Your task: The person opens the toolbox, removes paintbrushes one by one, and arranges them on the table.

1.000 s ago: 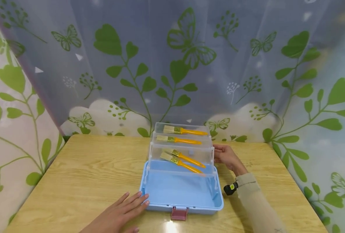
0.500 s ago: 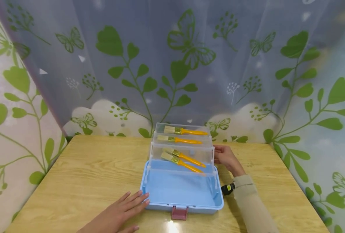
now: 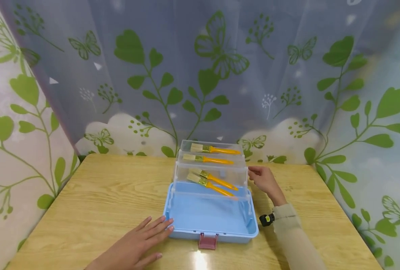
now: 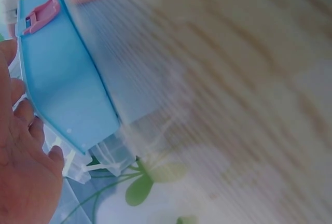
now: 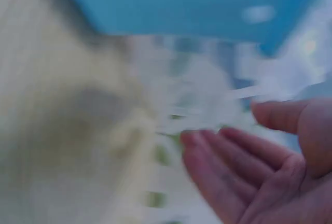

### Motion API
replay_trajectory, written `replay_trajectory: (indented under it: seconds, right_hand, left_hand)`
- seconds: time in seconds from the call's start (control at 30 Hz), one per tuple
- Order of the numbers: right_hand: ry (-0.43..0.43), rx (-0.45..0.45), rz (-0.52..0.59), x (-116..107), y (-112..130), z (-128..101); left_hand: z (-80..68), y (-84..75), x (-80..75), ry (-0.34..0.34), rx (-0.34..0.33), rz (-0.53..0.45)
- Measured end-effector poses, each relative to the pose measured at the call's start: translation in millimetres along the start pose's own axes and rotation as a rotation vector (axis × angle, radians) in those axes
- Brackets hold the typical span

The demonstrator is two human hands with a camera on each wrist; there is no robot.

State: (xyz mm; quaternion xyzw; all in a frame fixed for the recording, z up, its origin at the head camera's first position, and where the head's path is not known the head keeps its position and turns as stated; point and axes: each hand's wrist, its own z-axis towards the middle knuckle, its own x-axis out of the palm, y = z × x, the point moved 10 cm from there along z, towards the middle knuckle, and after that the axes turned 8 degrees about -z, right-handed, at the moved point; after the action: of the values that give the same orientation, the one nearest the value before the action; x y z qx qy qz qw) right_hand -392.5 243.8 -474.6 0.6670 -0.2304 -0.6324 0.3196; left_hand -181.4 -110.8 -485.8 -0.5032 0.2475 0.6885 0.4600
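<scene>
steady blue toolbox base [image 3: 211,221] with flat, relaxed left hand [image 3: 142,240]; ease clear tiered tray [image 3: 210,176] level via loosely open right hand [image 3: 264,180], keeping paintbrushes [image 3: 210,183] settled.

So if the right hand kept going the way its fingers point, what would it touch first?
Most likely the clear tray of the box: the right hand points left at the tray's right end, seemingly almost touching it, though depth is hard to judge.

Head view bright, sharp, table [image 3: 95,202] glare; wrist views motion-blurred.
</scene>
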Motion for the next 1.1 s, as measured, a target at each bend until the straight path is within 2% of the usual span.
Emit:
replay_trajectory:
  seconds: [0.07,0.13,0.23,0.3,0.4,0.63,0.77,0.93,1.1]
  right_hand:
    - [-0.081,-0.035,-0.107,-17.4,18.0,-11.5]
    - [-0.149,-0.083,-0.167,-31.7,40.4,-23.6]
    - [-0.182,-0.16,-0.163,-40.6,69.6,-37.9]
    - [-0.157,-0.214,-0.142,-38.1,86.4,-45.7]
    - [-0.064,-0.271,-0.088,-26.8,102.3,-55.5]
    - [0.14,-0.35,0.015,4.7,120.7,-60.2]
    - [0.19,-0.371,0.05,20.3,125.9,-56.1]
    - [0.219,-0.352,0.088,34.3,120.3,-48.9]
    - [0.251,-0.356,0.069,46.0,113.3,-43.1]
  left_hand:
    - [0.5,1.2,0.1,0.004,-0.008,0.0]
    - [0.5,2.8,-0.2,0.005,-0.015,0.001]
    - [-0.5,4.1,-1.3,0.004,-0.018,0.007]
    - [-1.6,4.5,-1.9,0.005,-0.02,0.014]
    - [-2.2,3.4,-2.3,0.01,-0.02,0.013]
    - [-0.4,0.7,-3.2,-0.009,-0.011,-0.014]
    - [-0.1,0.7,-2.8,-0.018,-0.007,-0.003]
    - [-0.3,0.0,-0.3,-0.007,-0.01,-0.004]
    - [-0.7,-1.1,-1.4,-0.007,-0.012,-0.02]
